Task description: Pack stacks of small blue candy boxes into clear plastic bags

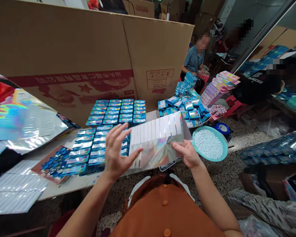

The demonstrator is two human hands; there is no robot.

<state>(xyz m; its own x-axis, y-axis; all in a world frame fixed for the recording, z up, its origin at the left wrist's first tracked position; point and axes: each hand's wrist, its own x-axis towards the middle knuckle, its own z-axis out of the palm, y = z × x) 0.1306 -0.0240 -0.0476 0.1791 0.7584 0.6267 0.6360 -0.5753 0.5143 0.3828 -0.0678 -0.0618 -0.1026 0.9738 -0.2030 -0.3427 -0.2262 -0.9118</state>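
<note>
The right hand (189,154) pinches the right end of a silvery holographic, white-striped sheet (158,144), seemingly still whole, above the white table's (85,183) near edge, the left hand (116,156) spread beside it, glossy blue boxes (80,152) already in rows leftward.

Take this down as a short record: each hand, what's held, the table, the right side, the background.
Left hand: open, fingers spread by the shiny sheet's left edge
Right hand: gripping its right edge
Held item: shiny sheet with white strips
Table: rows of blue packs; tray of small blue pieces
Right side: teal basin of white pieces
Background: large cardboard panel, seated person in blue
</note>
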